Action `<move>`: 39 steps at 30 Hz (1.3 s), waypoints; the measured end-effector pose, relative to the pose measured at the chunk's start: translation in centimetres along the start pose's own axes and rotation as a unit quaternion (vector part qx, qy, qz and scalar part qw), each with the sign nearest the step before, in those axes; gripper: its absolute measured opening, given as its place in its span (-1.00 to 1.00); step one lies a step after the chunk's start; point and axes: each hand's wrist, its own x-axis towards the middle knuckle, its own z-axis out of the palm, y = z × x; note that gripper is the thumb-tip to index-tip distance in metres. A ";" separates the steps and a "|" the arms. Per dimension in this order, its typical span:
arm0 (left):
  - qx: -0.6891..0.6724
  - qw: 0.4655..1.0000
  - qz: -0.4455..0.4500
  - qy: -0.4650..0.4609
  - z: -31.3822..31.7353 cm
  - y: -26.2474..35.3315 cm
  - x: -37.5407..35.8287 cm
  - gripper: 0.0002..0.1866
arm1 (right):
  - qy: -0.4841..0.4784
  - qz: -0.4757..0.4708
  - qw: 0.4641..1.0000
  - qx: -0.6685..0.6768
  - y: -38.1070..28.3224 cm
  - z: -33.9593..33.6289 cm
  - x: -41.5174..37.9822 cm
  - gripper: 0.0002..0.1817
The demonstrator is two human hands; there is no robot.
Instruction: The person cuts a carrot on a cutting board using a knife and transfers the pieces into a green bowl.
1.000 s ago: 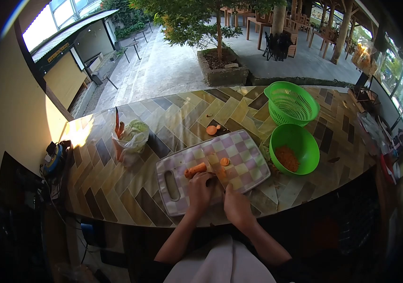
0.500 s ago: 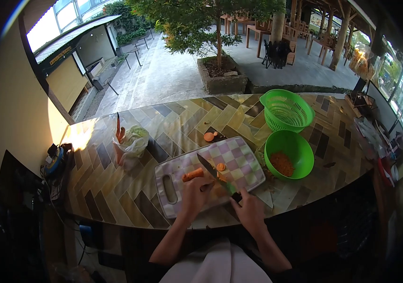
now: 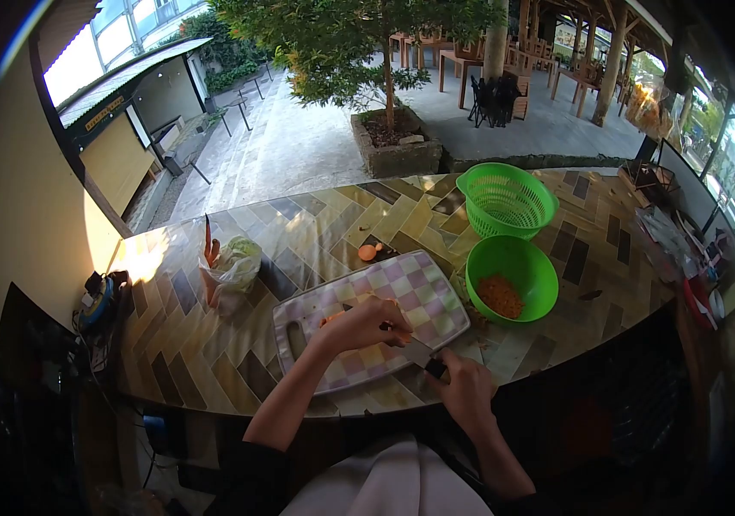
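My right hand [image 3: 466, 384] is closed around the black handle of a knife [image 3: 419, 352], whose blade points away to the left over the cutting board. My left hand [image 3: 376, 323] is above the middle of the board, fingers curled at the blade and covering much of it. A bit of orange shows by its fingertips; what they hold is hidden. Under and behind this hand, part of a carrot [image 3: 330, 318] shows. The pink-and-white checked cutting board [image 3: 423, 284] lies slightly tilted across the table.
Right of the board stands a green bowl [image 3: 536, 273] with shredded orange carrot [image 3: 502, 297], a green colander [image 3: 505, 193] behind it. Cut carrot ends [image 3: 368, 252] lie beyond the board. At left sits a plastic bag [image 3: 235, 267] of pale green vegetable, carrots beside it.
My left hand has moved right from beside the carrot onto the knife blade. My right hand still grips the knife. The view has shifted slightly.
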 end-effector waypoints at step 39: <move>0.124 0.982 0.039 0.140 1.1 -0.6 -2.0 -0.79 | -0.025 0.050 0.998 0.040 1.6 0.4 -0.2 -0.68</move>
